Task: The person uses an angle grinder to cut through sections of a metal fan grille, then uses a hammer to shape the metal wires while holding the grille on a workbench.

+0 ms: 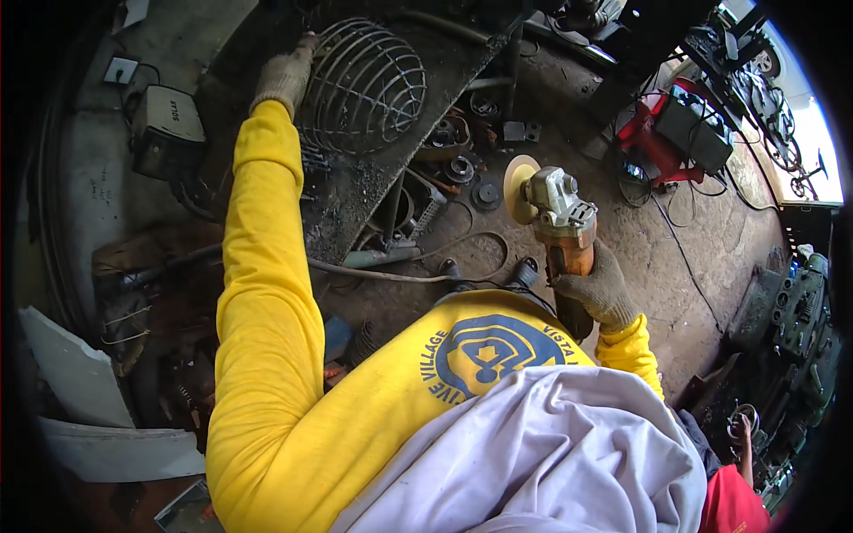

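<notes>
A round, domed cage of welded metal rods (364, 87) lies on a dark workbench (351, 218). My gloved left hand (286, 78) grips the cage's left edge, its fingertips partly hidden against the rods. In my gloved right hand (600, 289) is an angle grinder (564, 218), held upright by its orange body. Its pale tan disc (519, 188) faces the bench and stands apart from the cage. Small metal pieces and grit are scattered on the bench below the cage.
A grey boxy unit (169, 124) stands left of the bench. Metal parts (460, 169) and a hose (391, 277) lie below it. A red machine with cables (657, 138) is on the floor at right. Near the lower right are dark machinery (791, 329) and another person's red sleeve (736, 499).
</notes>
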Tool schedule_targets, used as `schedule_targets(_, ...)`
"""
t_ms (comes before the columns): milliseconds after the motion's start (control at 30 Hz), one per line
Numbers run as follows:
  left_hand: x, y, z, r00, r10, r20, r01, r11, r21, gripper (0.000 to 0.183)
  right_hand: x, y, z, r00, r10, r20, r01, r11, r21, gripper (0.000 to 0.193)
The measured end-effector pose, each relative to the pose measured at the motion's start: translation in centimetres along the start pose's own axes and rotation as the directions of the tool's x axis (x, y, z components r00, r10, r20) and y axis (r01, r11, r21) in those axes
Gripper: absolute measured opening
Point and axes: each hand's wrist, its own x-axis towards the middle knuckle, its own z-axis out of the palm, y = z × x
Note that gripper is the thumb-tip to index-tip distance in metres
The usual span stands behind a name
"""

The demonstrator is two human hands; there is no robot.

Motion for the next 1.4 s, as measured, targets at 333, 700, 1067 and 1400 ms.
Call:
schedule_targets(333, 2.9, -3.2, 2.2, 0.965, -0.196, 0.176, 0.245, 0.912, -0.328, 0.086, 1.1, 0.2, 0.5, 0.996, -0.089, -0.028, 0.09, 0.995, 0.032, 0.072)
schedule_targets(700, -1.2, -5.6, 6.1, 0.964, -0.264, 0.023, 0.231, 0.798, -0.557, 0.065, 3.0, 1.6, 0.4, 0.994, -0.093, 0.06, 0.086, 0.991, 0.102, 0.065)
schedule_targets(1067, -32.6, -4.4, 17.8, 0.754, 0.59, 0.29, -0.169, 0.6, -0.782, 0.038, 8.9, -3.7, 5.7, 0.937, -0.292, 0.194, 0.221, 0.922, 0.319, 0.05)
schedule_targets(1400, -34.2, -4.4, 13.0, 0.917, 0.34, 0.208, -0.019, 0.559, -0.829, 0.08, 12.2, -6.2, 15.8, 0.89, -0.384, 0.245, 0.308, 0.904, 0.295, 0.055)
